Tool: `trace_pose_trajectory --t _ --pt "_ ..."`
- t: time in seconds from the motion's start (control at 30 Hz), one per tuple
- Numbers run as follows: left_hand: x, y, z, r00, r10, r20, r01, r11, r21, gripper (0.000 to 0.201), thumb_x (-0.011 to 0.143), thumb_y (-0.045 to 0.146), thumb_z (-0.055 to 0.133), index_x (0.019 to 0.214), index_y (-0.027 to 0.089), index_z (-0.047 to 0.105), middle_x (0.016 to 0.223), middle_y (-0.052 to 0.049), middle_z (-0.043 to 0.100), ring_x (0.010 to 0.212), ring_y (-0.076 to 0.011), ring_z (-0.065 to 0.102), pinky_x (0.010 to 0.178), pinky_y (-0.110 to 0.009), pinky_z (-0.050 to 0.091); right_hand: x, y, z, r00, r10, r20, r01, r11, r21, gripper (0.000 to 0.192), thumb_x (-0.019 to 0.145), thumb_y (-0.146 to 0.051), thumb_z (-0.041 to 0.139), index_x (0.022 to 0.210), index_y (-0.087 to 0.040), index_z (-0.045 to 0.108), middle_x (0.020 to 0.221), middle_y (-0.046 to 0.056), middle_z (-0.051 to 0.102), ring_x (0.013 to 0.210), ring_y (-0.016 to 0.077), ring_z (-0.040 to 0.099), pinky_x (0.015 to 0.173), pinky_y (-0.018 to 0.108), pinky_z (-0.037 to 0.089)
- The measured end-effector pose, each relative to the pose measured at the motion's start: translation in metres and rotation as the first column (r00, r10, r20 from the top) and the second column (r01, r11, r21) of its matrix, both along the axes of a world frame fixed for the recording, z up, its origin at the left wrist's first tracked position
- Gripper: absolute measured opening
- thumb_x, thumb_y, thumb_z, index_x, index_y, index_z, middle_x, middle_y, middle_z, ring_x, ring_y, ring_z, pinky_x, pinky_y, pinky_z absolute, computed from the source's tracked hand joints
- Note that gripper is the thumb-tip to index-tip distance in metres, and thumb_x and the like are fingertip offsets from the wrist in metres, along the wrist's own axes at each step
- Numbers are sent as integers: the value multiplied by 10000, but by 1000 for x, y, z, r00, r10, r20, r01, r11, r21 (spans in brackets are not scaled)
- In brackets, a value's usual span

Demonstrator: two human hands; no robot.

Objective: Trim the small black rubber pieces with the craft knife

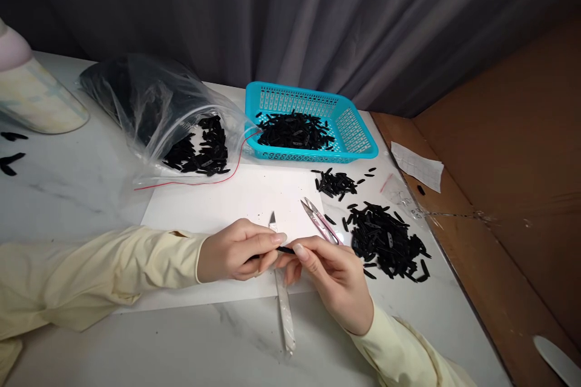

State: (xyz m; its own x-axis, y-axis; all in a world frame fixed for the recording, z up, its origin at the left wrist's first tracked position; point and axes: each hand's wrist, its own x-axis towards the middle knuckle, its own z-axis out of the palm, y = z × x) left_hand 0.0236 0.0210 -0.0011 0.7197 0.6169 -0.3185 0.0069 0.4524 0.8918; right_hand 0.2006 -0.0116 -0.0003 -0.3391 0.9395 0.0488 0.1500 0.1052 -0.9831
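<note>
My left hand (245,250) and my right hand (333,275) meet above a white sheet of paper (195,199). Pinched between the fingertips of both is a small, narrow black piece (285,250); its exact kind cannot be made out. Some black also shows under my left fingers, mostly hidden. Below the hands lies a craft knife (284,320) with a wrapped white handle, its blade pointing away from me and its middle partly covered. Thread snips (323,225) with pink handles rest just beyond my right hand.
A large pile of black pieces (385,239) and a smaller pile (336,184) lie at right. Behind stand a blue basket (358,148) and an open zip bag (154,97), both holding such pieces. A bottle (36,94) stands left; a cardboard wall (508,157) borders the right.
</note>
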Motion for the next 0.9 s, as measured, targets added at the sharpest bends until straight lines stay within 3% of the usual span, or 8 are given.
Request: trace_pose_trajectory --t 0.17,0.47,0.73,0.9 --pt "0 0 2 1000 -2 10 2 1000 -20 416 875 349 374 508 159 418 337 82 224 315 -37 185 345 -217 127 0 0 -3 1000 0 15 0 1000 7 192 900 -202 454 788 -168 606 648 18 664 519 113 601 530 224 501" --pt "0 0 0 999 -9 41 10 1000 -24 375 896 309 349 557 160 415 342 92 225 319 -38 181 347 -197 140 0 -2 -5 997 -48 68 35 981 189 134 880 -117 473 854 -163 596 608 -4 628 525 92 573 531 190 483" --pt "0 0 -1 998 -15 60 16 1000 -20 365 897 316 357 576 157 427 335 94 225 309 -34 179 336 -180 152 0 -3 -5 996 -78 44 68 978 195 138 860 -97 506 903 -165 618 636 5 646 528 95 586 518 189 499" --pt "-2 4 -9 994 -32 108 40 996 -74 410 900 364 339 577 148 470 308 82 263 276 -37 187 318 -175 175 1 -3 -4 995 -103 16 98 974 206 156 832 -70 547 913 -178 625 660 0 660 535 94 609 517 190 511"
